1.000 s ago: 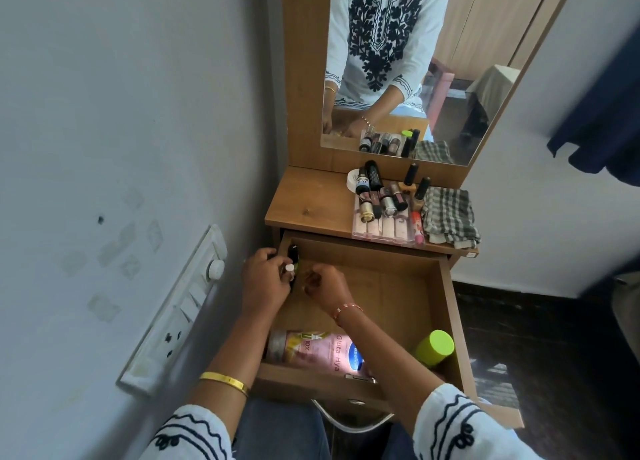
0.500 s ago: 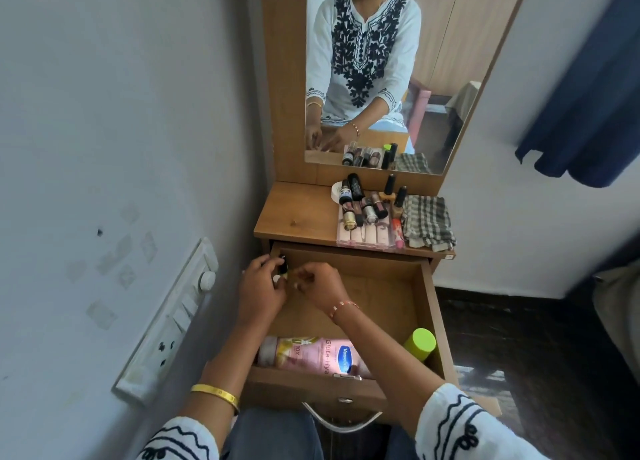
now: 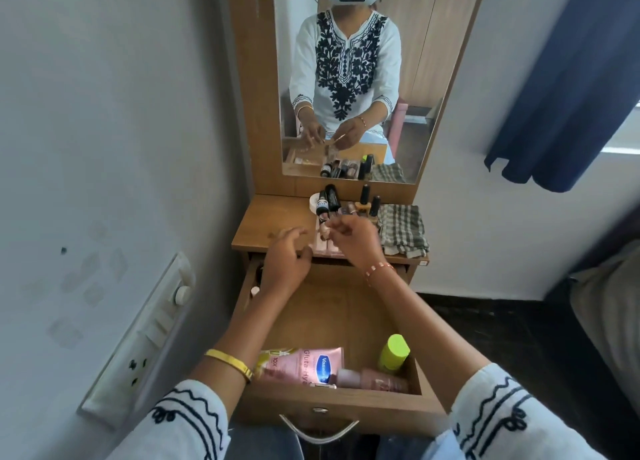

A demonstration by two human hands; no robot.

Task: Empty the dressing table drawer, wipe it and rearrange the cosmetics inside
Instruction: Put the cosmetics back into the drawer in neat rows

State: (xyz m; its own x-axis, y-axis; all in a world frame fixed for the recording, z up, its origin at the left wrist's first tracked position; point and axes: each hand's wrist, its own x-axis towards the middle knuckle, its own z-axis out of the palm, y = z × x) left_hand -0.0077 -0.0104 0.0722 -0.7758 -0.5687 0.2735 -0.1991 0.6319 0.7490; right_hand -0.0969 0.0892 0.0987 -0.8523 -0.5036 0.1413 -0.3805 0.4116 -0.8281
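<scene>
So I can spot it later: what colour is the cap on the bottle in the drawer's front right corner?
Lime green cap, head view.

White black-embroidered sleeves point(image 3: 187, 421); gold bangle point(image 3: 228, 363)

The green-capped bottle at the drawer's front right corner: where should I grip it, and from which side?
Grip the green-capped bottle around its lime cap and upper body, coming from above and from its left. It leans with the cap up, into the corner of the open wooden drawer; walls seem to block its right and front. A small pink bottle lies in front, so lift upward.
</scene>
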